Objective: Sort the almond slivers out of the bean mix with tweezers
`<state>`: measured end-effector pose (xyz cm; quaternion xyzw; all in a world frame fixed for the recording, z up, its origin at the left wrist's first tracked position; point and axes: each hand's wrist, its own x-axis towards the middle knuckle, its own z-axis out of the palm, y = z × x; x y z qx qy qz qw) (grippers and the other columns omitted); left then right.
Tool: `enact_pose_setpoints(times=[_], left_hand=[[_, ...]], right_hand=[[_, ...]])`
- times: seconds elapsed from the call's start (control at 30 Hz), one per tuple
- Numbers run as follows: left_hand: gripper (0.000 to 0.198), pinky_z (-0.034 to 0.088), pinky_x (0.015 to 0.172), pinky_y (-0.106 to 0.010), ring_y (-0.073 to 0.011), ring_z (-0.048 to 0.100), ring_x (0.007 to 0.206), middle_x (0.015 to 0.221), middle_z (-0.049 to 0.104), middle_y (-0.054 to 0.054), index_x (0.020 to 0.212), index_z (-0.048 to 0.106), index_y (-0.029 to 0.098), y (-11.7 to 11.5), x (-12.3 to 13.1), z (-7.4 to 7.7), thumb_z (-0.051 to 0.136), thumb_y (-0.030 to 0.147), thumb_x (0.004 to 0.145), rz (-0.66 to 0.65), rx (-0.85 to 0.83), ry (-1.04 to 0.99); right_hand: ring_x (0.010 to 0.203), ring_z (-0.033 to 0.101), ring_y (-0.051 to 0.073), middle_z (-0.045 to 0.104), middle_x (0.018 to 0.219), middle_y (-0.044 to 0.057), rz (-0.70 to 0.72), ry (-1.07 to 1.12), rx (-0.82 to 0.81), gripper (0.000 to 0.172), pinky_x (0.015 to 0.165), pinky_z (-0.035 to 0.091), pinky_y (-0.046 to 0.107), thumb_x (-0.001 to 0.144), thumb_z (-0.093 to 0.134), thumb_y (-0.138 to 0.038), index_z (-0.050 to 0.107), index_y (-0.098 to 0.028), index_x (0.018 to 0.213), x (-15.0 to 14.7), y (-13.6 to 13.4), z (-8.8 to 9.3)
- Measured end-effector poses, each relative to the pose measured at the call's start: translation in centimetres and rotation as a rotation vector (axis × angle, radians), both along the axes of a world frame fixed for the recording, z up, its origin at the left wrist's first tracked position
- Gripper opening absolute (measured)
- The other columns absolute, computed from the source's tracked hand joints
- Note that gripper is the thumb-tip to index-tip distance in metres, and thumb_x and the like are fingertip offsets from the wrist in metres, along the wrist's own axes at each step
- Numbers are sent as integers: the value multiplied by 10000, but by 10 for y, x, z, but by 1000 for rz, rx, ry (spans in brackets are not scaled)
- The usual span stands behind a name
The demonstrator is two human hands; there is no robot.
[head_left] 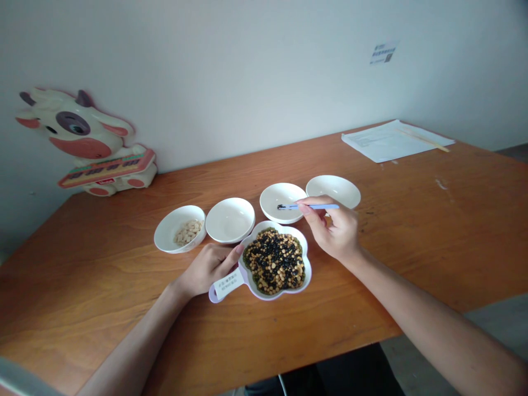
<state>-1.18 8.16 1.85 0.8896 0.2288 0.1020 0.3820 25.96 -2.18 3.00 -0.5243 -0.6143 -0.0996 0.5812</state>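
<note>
Right hand: And there's the right hand (335, 231), high over the top edge of the plate, its fingers (314, 219) closed firmly on light-blue plastic tweezers (317, 207) that point left across the third white bowl (280, 190).

Tweezer tip: A dark bean (281, 207) sits right at the tip, over that third bowl; too small to tell whether it's pinched or lying on the bowl.

Left hand: Over on the left, the left hand (206, 269) comes in from the lower left, its fingers (225, 263) stretched out, not curled round anything, with the tips touching the rim of a lilac-edged, flower-shaped plate (284, 294), just above its labelled handle (228, 284).

Plate: It's piled with mixed beans (275, 261), black, yellow and green, right below the tweezers and between the two hands.

Bowls: Four white bowls line up along the plate's far side! The first white bowl (167, 234), upper left of the plate, holds pale nuts (188, 232); the second white bowl (230, 220) sits touching-close beside it, and the fourth white bowl (333, 191) sits just behind the right hand.

Around: A cow-shaped toy (78, 137) leans on the wall at upper left, with papers (383, 142) and a wooden stick (424, 139) at upper right.

Room: Plenty of bare wooden surface (412, 231) opens to the right; the bowls and plate sit well in from the front edge.
</note>
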Motion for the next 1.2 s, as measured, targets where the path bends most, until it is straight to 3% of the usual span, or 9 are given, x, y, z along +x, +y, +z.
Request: enact_pose_setpoints(times=[0.1, 0.4, 0.57, 0.73, 0.97, 1.2], left_hand=[[561, 334, 488, -206, -69, 384, 497, 542, 471, 19, 589, 390, 156, 0, 0, 0, 323, 405, 1088, 1, 7, -2], [570, 350, 490, -202, -72, 403, 498, 545, 485, 15, 585, 412, 151, -1, 1, 1, 326, 401, 1090, 2, 9, -11], [584, 353, 481, -202, -72, 398, 488, 540, 499, 10, 582, 433, 149, -1, 0, 1, 325, 417, 1089, 12, -4, -5], [582, 351, 475, -200, -71, 376, 489, 539, 473, 18, 579, 441, 150, -1, 1, 2, 326, 407, 1089, -2, 11, -18], [581, 371, 495, -203, -75, 393, 503, 554, 488, 11, 588, 441, 150, -1, 1, 2, 316, 415, 1090, -2, -4, -7], [587, 371, 492, -211, -77, 384, 494, 539, 475, 14, 577, 441, 153, -1, 1, 1, 314, 407, 1091, -14, 19, -28]], right_hand=[[629, 654, 136, 789, 897, 44, -31, 19, -8, 85, 503, 462, 268, 951, 636, -198, 700, -219, 1003, 2, 1, -1], [576, 613, 99, 795, 937, 45, -14, 60, -64, 98, 487, 460, 247, 964, 639, -245, 707, -208, 1024, 1, 3, -6], [692, 706, 128, 802, 990, 19, 145, 18, -71, 132, 535, 534, 264, 927, 689, -197, 732, -252, 1040, -1, 4, -8], [864, 761, 170, 812, 965, -15, 334, -73, -84, 200, 761, 627, 335, 896, 733, -184, 768, -306, 1052, -10, 6, -7], [755, 756, 155, 818, 927, 7, 408, -172, -149, 128, 703, 594, 334, 900, 743, -228, 780, -252, 1021, -19, 7, -9], [781, 759, 164, 818, 949, 13, 447, -181, -185, 139, 722, 606, 341, 907, 731, -230, 796, -262, 1026, -20, 8, -9]])
